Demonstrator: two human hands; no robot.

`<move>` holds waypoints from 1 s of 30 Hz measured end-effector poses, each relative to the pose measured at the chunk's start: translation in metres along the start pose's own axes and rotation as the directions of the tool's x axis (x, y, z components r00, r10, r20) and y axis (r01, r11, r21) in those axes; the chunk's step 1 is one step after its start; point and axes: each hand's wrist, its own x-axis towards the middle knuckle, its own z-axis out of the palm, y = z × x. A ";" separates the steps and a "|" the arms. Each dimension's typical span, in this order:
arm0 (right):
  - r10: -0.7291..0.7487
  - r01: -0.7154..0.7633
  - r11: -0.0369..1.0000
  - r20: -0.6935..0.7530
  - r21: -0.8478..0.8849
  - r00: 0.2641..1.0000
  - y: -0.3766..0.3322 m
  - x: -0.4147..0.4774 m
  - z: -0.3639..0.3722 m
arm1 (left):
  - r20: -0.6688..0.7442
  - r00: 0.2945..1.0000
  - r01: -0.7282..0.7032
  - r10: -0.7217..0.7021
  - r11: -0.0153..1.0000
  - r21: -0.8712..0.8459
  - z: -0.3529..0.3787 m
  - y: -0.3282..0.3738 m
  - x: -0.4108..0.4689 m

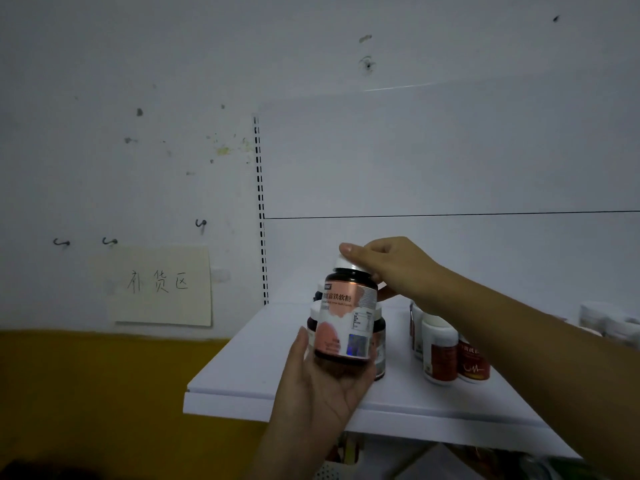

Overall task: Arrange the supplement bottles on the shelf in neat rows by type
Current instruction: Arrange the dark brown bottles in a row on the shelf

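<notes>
Holding dark bottle (346, 320) at shelf (242, 375) front: our left hand (322, 386) cradles base, fingers curled round it; our right hand (388, 268) grips white cap (343, 263); red-labelled bottles (450, 355) stand nearby.

The dark bottle (346, 317), white-capped with a pink and copper label, was held nearly upright above the front left part of the white shelf (242, 368). The left hand (322, 386) cupped its base and the right hand (391, 268) gripped its cap. Just behind it, similar dark bottles (381, 344) stood on the shelf, mostly hidden. Toward the middle, white bottles with red labels (440, 356) stood upright in a close cluster. Farther right, pale bottles (606, 322) were too blurred to tell apart.
</notes>
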 end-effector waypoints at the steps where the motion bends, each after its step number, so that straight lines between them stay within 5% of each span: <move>1: -0.002 0.002 1.000 0.000 0.004 1.000 0.002 -0.001 0.000 | 0.025 0.998 0.055 -0.053 0.997 -0.049 0.001 -0.002 -0.001; 5: 0.003 -0.004 0.998 0.016 0.061 1.000 0.009 -0.005 0.001 | 0.025 0.994 0.104 -0.102 0.992 -0.072 0.000 -0.007 -0.002; 14: 0.138 -0.142 0.987 0.050 0.071 0.989 0.015 -0.015 0.007 | -0.096 0.980 -0.172 0.176 0.984 0.052 0.003 -0.018 0.001; 20: 0.105 -0.110 0.981 0.038 0.160 0.994 0.020 -0.019 0.005 | 0.020 0.997 0.079 -0.077 0.979 -0.186 0.002 -0.019 -0.009; 22: 0.105 -0.117 0.968 0.065 0.223 0.992 0.022 -0.022 0.004 | 0.046 0.998 0.052 -0.043 0.977 -0.206 -0.001 -0.020 -0.007; 25: 0.154 -0.178 0.919 0.095 0.352 0.983 0.024 -0.024 0.003 | 0.005 0.995 -0.096 0.097 0.991 -0.091 -0.002 -0.023 -0.004; 30: 0.191 -0.201 0.959 0.069 0.201 0.979 0.026 -0.028 0.005 | -0.096 0.931 -0.309 0.353 0.899 0.311 -0.008 -0.041 0.004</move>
